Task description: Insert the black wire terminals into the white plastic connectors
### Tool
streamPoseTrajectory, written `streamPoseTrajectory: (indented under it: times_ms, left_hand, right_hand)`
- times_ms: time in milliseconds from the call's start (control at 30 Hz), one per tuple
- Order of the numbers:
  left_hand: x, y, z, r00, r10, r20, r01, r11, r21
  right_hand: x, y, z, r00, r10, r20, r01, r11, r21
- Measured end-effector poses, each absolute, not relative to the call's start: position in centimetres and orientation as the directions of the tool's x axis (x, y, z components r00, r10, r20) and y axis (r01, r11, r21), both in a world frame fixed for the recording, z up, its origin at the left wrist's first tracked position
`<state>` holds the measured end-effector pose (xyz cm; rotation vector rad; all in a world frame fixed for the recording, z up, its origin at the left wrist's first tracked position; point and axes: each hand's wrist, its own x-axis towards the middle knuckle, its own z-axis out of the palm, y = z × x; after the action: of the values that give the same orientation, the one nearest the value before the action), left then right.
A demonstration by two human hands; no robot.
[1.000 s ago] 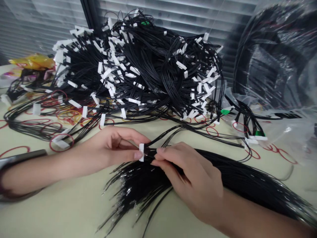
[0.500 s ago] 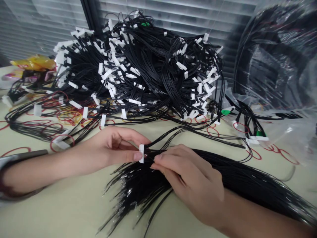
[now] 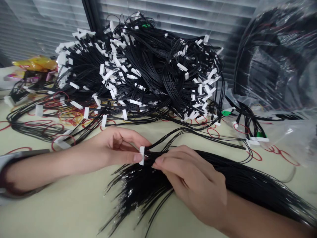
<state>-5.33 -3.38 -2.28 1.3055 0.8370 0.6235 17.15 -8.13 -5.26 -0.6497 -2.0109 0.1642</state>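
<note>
My left hand pinches a small white connector between thumb and forefinger, just above the table. Thin black wires run from the connector off to the right. My right hand is closed in a pinch on a black wire right at the connector's face. Under both hands lies a loose bundle of black wires with bare metal tips fanning out at the lower left.
A big heap of black wire harnesses with white connectors fills the back of the pale table. Red rubber bands lie scattered about. Clear plastic bags with more black wire stand at the right. Yellow packaging lies far left.
Both hands have stayed nearly in place. The right fingertips have shifted slightly along the wire at the connector; the view has dropped a little.
</note>
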Motion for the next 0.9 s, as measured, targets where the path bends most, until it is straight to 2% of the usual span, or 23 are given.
streamPoseTrajectory:
  times_ms: [367,533,667,900]
  left_hand:
    - [-5.20,-3.34,-2.37,0.572,0.802,-0.173,0.045,0.179,0.983]
    - [-5.21,-3.40,-2.37,0.558,0.812,-0.170,0.053,0.169,0.984]
    - [-5.23,-3.42,-2.32,0.563,0.810,-0.167,0.044,0.172,0.984]
    - [-4.88,-4.01,-2.02,0.585,0.795,-0.162,0.145,0.094,0.985]
  right_hand:
    - [16.93,-8.03,-5.42,-0.375,0.506,0.777,0.375,0.849,-0.372]
    - [17.02,-7.85,-5.34,-0.416,0.463,0.783,0.366,0.873,-0.322]
    - [17.05,-7.83,-5.44,-0.416,0.483,0.771,0.379,0.862,-0.336]
    - [17.07,-7.82,-5.50,-0.412,0.500,0.762,0.386,0.853,-0.351]
